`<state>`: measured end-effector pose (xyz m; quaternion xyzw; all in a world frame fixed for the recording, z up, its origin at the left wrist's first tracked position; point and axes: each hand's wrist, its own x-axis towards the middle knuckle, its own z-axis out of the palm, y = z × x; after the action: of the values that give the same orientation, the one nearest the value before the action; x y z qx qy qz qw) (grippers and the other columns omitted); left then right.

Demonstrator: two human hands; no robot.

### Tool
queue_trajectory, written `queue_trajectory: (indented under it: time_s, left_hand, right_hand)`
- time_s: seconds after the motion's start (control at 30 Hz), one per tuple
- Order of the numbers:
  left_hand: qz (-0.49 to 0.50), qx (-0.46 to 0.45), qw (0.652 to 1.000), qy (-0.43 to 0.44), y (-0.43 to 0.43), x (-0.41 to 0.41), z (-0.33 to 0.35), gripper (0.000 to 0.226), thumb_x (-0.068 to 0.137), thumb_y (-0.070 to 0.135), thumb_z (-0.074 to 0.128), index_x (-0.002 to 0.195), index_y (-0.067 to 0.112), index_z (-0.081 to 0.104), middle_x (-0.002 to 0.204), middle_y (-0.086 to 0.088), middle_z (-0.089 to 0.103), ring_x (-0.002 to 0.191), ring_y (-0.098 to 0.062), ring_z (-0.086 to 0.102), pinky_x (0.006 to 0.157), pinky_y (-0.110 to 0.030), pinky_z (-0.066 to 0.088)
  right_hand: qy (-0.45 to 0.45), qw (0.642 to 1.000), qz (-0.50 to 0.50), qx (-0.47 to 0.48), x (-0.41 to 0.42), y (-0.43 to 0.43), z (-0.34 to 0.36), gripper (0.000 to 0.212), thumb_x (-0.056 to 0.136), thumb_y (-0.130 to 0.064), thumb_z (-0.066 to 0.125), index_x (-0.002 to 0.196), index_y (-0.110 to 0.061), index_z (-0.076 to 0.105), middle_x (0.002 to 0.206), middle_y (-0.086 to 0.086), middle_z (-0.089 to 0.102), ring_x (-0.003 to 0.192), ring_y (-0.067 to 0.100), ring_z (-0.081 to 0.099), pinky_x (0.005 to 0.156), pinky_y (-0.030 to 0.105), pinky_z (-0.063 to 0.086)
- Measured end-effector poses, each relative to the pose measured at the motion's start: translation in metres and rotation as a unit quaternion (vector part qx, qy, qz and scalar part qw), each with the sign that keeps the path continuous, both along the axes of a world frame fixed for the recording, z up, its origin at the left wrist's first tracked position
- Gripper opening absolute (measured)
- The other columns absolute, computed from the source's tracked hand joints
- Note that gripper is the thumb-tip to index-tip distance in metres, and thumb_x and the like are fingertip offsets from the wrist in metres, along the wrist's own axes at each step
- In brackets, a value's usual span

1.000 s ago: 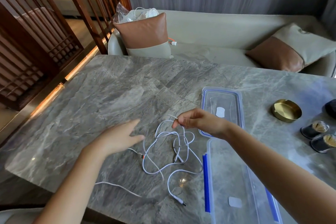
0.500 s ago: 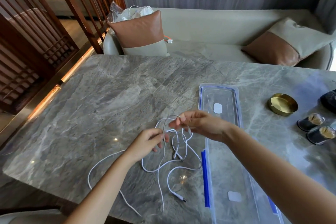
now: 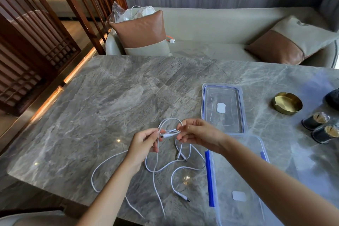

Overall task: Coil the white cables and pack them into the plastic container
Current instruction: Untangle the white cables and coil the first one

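Holds one white cable [image 3: 171, 131] up off the tabletop [image 3: 110, 106] with both hands, likely to start a first loop; grips it with the left hand [image 3: 145, 143], fingers curled round the strand right by the plug [image 3: 167, 135]; pinches the same strand with the right hand [image 3: 198, 134], thumb against fingertips, close beside the left; shows a small loop sticking up above the two hands. Finds the rest of the white cables [image 3: 165, 167] loose and tangled on the tabletop, just under and in front of the hands, with a long tail off to the left and another plug near the front edge. Has the clear plastic container [image 3: 262, 145] open just right of the tangle, likely for an easy drop of each coil; has its lid [image 3: 240, 108] flat behind it, out of the way; sees no cable inside yet.
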<state>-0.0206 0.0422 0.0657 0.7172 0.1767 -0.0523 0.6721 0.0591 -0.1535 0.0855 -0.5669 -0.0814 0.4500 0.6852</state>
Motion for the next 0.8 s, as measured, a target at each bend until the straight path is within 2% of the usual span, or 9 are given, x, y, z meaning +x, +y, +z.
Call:
queue_trajectory:
  time_s: [0.13, 0.23, 0.33, 0.43, 0.53, 0.6, 0.7, 0.8]
  left_hand:
    - [0.066, -0.095, 0.993, -0.007, -0.03, -0.009, -0.002, 0.02, 0.093, 0.01, 0.05, 0.088, 0.012, 0.07, 0.068, -0.008, 0.057, 0.047, -0.003, 0.051, 0.05, -0.019, 0.049]
    - [0.083, -0.14, 0.986, -0.018, -0.044, -0.005, 0.003, 0.02, 0.091, 0.01, 0.053, 0.088, 0.014, 0.072, 0.07, -0.003, 0.064, 0.053, -0.003, 0.053, 0.056, -0.021, 0.052]
    - [0.1, -0.153, 0.983, -0.023, -0.052, -0.003, 0.007, 0.017, 0.09, 0.016, 0.055, 0.088, 0.015, 0.073, 0.07, 0.003, 0.066, 0.054, -0.002, 0.054, 0.058, -0.02, 0.052]
    - [0.156, -0.156, 0.975, -0.031, -0.055, -0.004, 0.01, 0.017, 0.09, 0.018, 0.056, 0.088, 0.013, 0.071, 0.068, 0.001, 0.064, 0.051, -0.001, 0.054, 0.054, -0.015, 0.049]
    - [0.191, -0.151, 0.969, -0.05, -0.058, -0.002, 0.014, 0.017, 0.09, 0.016, 0.056, 0.081, 0.014, 0.071, 0.054, 0.007, 0.059, 0.047, -0.001, 0.049, 0.05, -0.013, 0.046]
    - [0.197, -0.145, 0.968, -0.055, -0.061, 0.002, 0.015, 0.017, 0.09, 0.014, 0.056, 0.079, 0.012, 0.068, 0.047, 0.008, 0.054, 0.046, -0.002, 0.052, 0.05, -0.014, 0.047]
    - [0.228, -0.124, 0.964, -0.056, -0.062, 0.008, 0.015, 0.02, 0.092, 0.014, 0.053, 0.076, 0.014, 0.066, 0.044, 0.007, 0.05, 0.046, -0.004, 0.053, 0.056, -0.021, 0.048]
    - [0.252, -0.12, 0.957, -0.076, -0.055, 0.012, 0.017, 0.025, 0.092, 0.017, 0.054, 0.073, 0.02, 0.069, 0.046, 0.008, 0.05, 0.046, -0.004, 0.049, 0.054, -0.017, 0.049]
  right_hand:
    - [-0.005, 0.999, -0.049, -0.002, -0.012, 0.01, -0.004, 0.015, 0.089, -0.008, 0.055, 0.079, -0.019, 0.054, 0.076, 0.006, 0.074, 0.06, 0.009, 0.063, 0.074, 0.023, 0.054]
    - [-0.027, 0.995, -0.094, -0.009, -0.012, 0.01, -0.002, 0.012, 0.089, -0.008, 0.056, 0.08, -0.016, 0.053, 0.077, 0.008, 0.072, 0.061, 0.013, 0.06, 0.077, 0.029, 0.053]
    - [-0.042, 0.994, -0.101, -0.012, -0.013, 0.009, -0.001, 0.011, 0.089, -0.007, 0.057, 0.081, -0.013, 0.053, 0.072, 0.004, 0.072, 0.057, 0.012, 0.058, 0.073, 0.028, 0.055]
    - [-0.036, 0.996, -0.077, -0.024, -0.019, 0.014, -0.001, 0.012, 0.09, -0.008, 0.057, 0.08, -0.014, 0.053, 0.07, 0.002, 0.072, 0.054, 0.011, 0.057, 0.074, 0.029, 0.056]
    - [-0.038, 0.996, -0.079, -0.031, -0.022, 0.019, 0.0, 0.012, 0.089, -0.008, 0.058, 0.08, -0.014, 0.054, 0.071, 0.002, 0.072, 0.053, 0.011, 0.057, 0.078, 0.035, 0.055]
    - [-0.04, 0.993, -0.106, -0.031, -0.021, 0.019, 0.002, 0.01, 0.089, -0.009, 0.059, 0.082, -0.014, 0.054, 0.072, 0.004, 0.072, 0.052, 0.011, 0.057, 0.073, 0.033, 0.054]
    - [-0.024, 0.991, -0.129, -0.04, -0.023, 0.016, 0.002, 0.013, 0.086, -0.022, 0.064, 0.083, -0.013, 0.054, 0.065, 0.004, 0.07, 0.045, 0.01, 0.053, 0.057, 0.025, 0.054]
    - [0.024, 0.997, -0.028, -0.068, -0.029, 0.016, 0.002, 0.036, 0.085, -0.047, 0.055, 0.072, -0.014, 0.062, 0.064, 0.005, 0.071, 0.04, 0.008, 0.053, 0.045, 0.018, 0.048]
